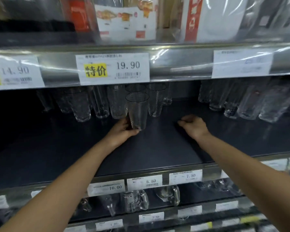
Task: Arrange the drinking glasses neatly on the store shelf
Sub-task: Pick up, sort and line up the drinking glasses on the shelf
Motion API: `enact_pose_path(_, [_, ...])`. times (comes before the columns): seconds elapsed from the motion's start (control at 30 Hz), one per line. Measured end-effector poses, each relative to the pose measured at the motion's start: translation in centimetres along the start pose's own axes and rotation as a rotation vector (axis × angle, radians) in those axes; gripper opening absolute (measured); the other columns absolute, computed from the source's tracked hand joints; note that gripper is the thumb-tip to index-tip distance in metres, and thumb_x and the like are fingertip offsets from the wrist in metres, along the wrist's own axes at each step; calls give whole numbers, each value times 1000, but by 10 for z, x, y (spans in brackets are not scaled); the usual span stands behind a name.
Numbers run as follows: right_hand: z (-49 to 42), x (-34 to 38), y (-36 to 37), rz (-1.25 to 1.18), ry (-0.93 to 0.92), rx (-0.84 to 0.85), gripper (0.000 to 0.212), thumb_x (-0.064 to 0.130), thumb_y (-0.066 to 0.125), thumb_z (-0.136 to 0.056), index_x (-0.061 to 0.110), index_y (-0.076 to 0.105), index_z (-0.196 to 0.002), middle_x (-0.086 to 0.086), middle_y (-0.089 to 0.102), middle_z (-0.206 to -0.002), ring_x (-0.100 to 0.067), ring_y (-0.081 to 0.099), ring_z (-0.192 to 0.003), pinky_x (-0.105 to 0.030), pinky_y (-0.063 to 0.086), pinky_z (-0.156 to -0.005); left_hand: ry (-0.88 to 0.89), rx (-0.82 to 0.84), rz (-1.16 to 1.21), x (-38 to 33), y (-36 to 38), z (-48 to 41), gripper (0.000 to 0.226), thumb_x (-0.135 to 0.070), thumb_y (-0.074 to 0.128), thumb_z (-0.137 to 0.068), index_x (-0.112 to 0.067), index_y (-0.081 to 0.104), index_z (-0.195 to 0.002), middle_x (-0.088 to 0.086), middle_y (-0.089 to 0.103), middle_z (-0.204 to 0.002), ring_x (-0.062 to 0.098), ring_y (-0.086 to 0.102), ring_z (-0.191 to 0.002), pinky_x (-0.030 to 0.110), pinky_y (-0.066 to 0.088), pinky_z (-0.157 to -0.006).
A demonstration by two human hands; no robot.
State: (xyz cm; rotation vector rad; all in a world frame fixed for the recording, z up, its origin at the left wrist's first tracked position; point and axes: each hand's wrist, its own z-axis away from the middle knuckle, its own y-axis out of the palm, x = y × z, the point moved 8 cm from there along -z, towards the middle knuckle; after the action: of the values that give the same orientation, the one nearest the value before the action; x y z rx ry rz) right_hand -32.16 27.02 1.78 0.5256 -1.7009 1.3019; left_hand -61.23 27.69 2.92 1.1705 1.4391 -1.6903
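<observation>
Gripping a clear drinking glass [137,113] low down, the left hand [122,131] has its fingers and thumb curled round the base from the left side. The glass stands upright with its mouth up. Whether its base sits on the dark shelf [157,148] or is held just off it cannot be told.

The right hand [193,125] lies well apart to the right of that glass, over bare shelf, knuckles up. Its fingers are curled into a loose fist with nothing in it, and the thumb and forefinger tips point left toward the held glass. Whether this hand touches the shelf is not clear.

Just beyond the left hand, toward the back, stands a row of clear glasses [82,106]. It runs from the hand's far left to right behind the held glass. The glasses stand close together, and the blur leaves their number uncertain. Another tall tumbler [156,101] stands farther back, between the two hands. Beyond the right hand and to its right is a second cluster of glasses [233,101], packed side by side.

Above both hands, on the upper shelf's edge, a price label [114,67] reads 19.90 beside a yellow patch. Under the forearms, small price tags [144,181] on the front rail read 10.00, 5.50 and 7.50. Below them stand glass mugs [137,200] with handles.
</observation>
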Motion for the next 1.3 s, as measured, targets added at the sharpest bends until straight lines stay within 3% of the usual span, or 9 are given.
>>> enact_pose_path(0.1, [38, -1, -9, -42, -12, 94, 23, 26, 74, -87, 14, 73, -106, 2, 68, -100, -12, 60, -94, -11, 42, -69, -66, 11, 3, 5, -3, 24, 13, -10, 57, -99, -18, 65, -105, -12, 58, -102, 8, 50, -105, 5, 38, -67])
enact_pose_path(0.13, [54, 1, -16, -30, -23, 103, 21, 26, 75, -86, 15, 73, -104, 4, 69, -97, -9, 60, -90, -9, 42, -69, -47, 5, 26, 6, -3, 30, 13, -13, 56, -100, -20, 66, -96, -14, 57, -94, 5, 51, -95, 2, 36, -61])
enact_pose_path(0.2, [81, 1, -32, -15, -56, 90, 22, 30, 77, -84, 19, 71, -103, 7, 70, -96, -6, 63, -91, -15, 47, -79, -19, -34, 76, 8, -8, 45, 12, -18, 57, -99, -23, 68, -100, -15, 60, -93, -1, 53, -84, 5, 36, -65])
enact_pose_path(0.3, [122, -3, -70, -37, -97, 30, 20, 32, 76, -85, 26, 70, -103, 8, 72, -101, -7, 67, -99, -25, 53, -91, 32, -28, 75, -2, 11, 58, 20, -13, 62, -95, -28, 69, -84, -11, 67, -98, 10, 62, -98, 22, 46, -90])
enact_pose_path(0.37, [147, -8, -98, -61, -111, -11, 15, 30, 74, -87, 31, 68, -101, 11, 72, -102, -4, 67, -100, -25, 54, -90, 65, 16, 72, -18, 36, 68, 21, -9, 64, -93, -27, 71, -86, -10, 70, -99, 11, 64, -101, 32, 46, -102])
enact_pose_path(0.5, [191, -27, -159, -50, -99, -107, 19, 33, 72, -89, 29, 69, -108, 15, 71, -105, 2, 65, -100, -22, 52, -89, 189, 124, 104, -68, 96, 85, 13, -15, 66, -93, -26, 72, -91, -11, 71, -96, 4, 65, -93, 23, 48, -89])
enact_pose_path(0.87, [211, -126, -319, -67, -51, -260, 24, 37, 70, -90, 31, 69, -113, 17, 72, -108, 3, 66, -101, -20, 52, -92, 347, 297, 135, -185, 283, 92, 12, -18, 67, -92, -26, 73, -98, -8, 74, -101, 9, 70, -100, 42, 54, -96])
enact_pose_path(1.1, [135, -205, -424, -157, -68, -258, 18, 32, 72, -90, 29, 70, -107, 14, 73, -104, 1, 66, -99, -18, 51, -88, 257, 154, 158, -232, 405, 55, 15, -24, 71, -90, -24, 67, -105, -5, 70, -104, 11, 68, -100, 41, 54, -96])
enact_pose_path(1.3, [45, -236, -487, -225, -71, -191, 26, 35, 73, -88, 25, 66, -111, 14, 69, -106, 0, 63, -101, -21, 48, -90, 26, -159, 229, -263, 468, 5, 45, -38, 72, -88, -14, 56, -123, 3, 62, -120, 18, 60, -108, 35, 49, -98])
